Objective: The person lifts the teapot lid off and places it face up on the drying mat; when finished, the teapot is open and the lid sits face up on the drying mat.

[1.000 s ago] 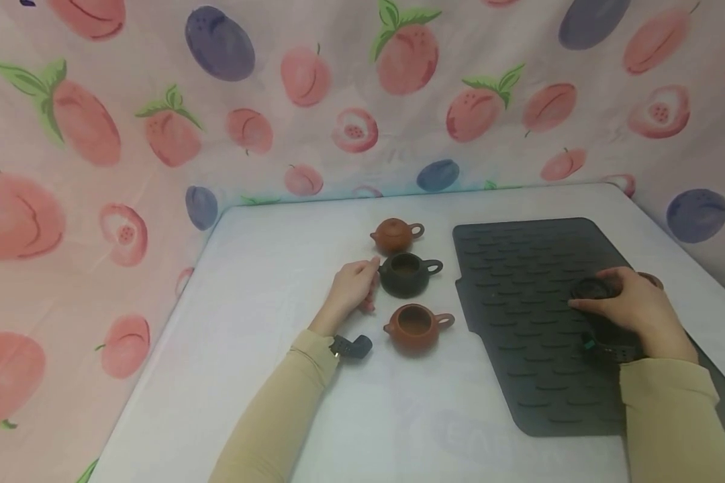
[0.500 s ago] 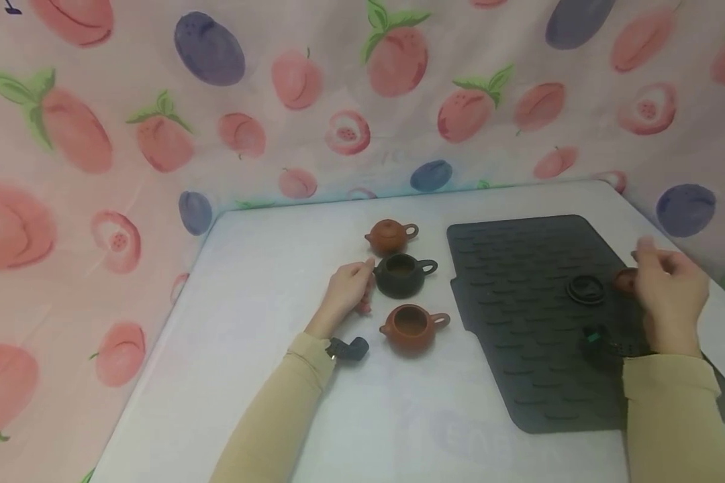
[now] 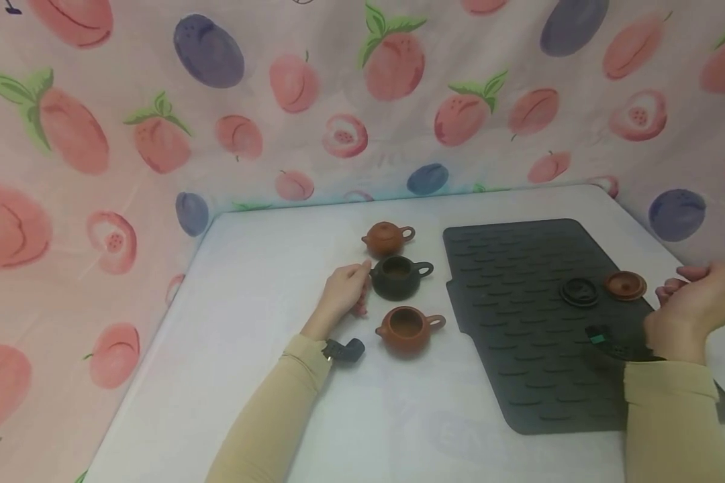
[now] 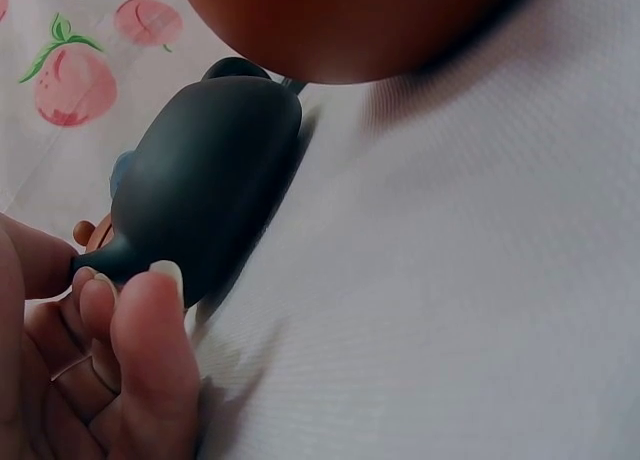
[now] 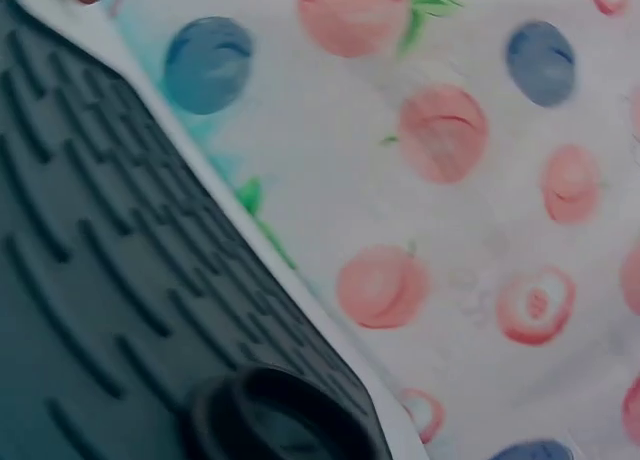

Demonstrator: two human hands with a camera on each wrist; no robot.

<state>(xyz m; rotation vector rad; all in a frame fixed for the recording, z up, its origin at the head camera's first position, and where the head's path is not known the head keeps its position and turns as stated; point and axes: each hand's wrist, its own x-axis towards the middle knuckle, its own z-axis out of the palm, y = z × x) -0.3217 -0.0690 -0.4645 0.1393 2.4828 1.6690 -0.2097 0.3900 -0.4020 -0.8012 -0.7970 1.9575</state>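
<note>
My left hand point(image 3: 341, 292) pinches the spout of a lidless black teapot point(image 4: 205, 170), which stands on the table. Behind it sits a reddish-brown teapot point(image 3: 385, 238) with its lid on. In front is another brown teapot point(image 3: 405, 330), its top uncovered. At the right, a black lid point(image 3: 580, 293) lies underside up on the dark ridged mat point(image 3: 519, 376). Beside that is a brown lid point(image 3: 625, 285) near the mat's right edge. My right hand point(image 3: 695, 308), fingers loosely curled and holding nothing, hovers right of the lids; its own wrist view shows none of it.
The white table point(image 3: 217, 349) carries everything, with the mat along its right side. A fruit-print cloth point(image 3: 314, 87) hangs behind the table and at its sides. All visible teapot handles point right.
My right hand has let go of the black lid on the mat and moved right, past the brown lid, uncovering both lids. My left hand stays at the black teapot's spout.
</note>
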